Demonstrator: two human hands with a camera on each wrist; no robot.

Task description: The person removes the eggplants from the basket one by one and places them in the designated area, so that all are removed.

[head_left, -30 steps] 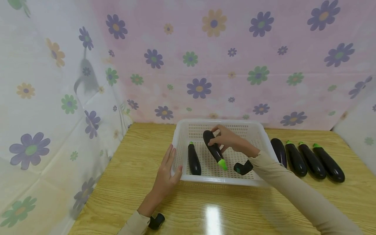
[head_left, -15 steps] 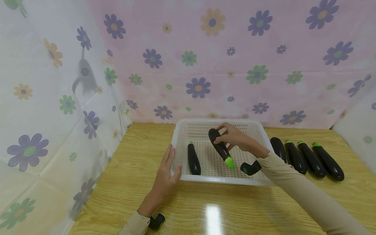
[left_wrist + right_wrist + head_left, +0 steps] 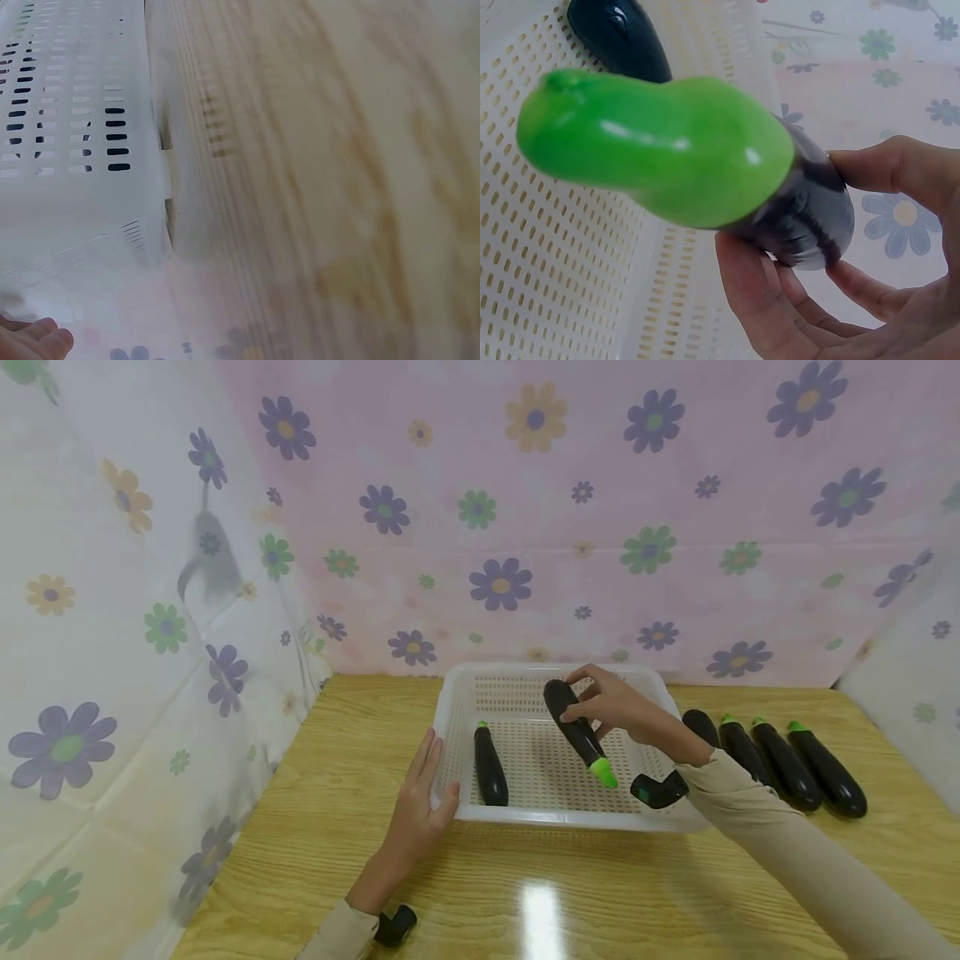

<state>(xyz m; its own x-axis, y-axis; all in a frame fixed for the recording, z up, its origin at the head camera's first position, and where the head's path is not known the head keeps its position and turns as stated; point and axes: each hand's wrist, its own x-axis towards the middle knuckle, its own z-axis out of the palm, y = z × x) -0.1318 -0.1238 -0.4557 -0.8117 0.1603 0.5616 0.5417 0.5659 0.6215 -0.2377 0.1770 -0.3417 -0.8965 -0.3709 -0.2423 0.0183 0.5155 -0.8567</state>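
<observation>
A dark eggplant (image 3: 576,724) with a bright green stem end is gripped by my right hand (image 3: 618,706), above the white plastic basket (image 3: 570,817). It tilts with its stem end toward me. In the right wrist view, the thumb and fingers pinch the held eggplant (image 3: 802,217) around its dark body. A second eggplant (image 3: 491,768) lies inside the basket at the left. My left hand (image 3: 420,806) rests against the basket's left side, fingers straight. The left wrist view shows only fingertips (image 3: 37,339) beside the basket wall (image 3: 75,202).
Several more eggplants (image 3: 827,768) lie in a row on the wooden table (image 3: 360,727), right of the basket; my right forearm partly covers some. Flowered cloth (image 3: 450,527) hangs behind and at both sides. A small black device (image 3: 660,789) sits at my right wrist.
My right hand has carried the eggplant to the right over the basket and slightly up. The left hand stays at the basket's left side. The head view has shifted a little.
</observation>
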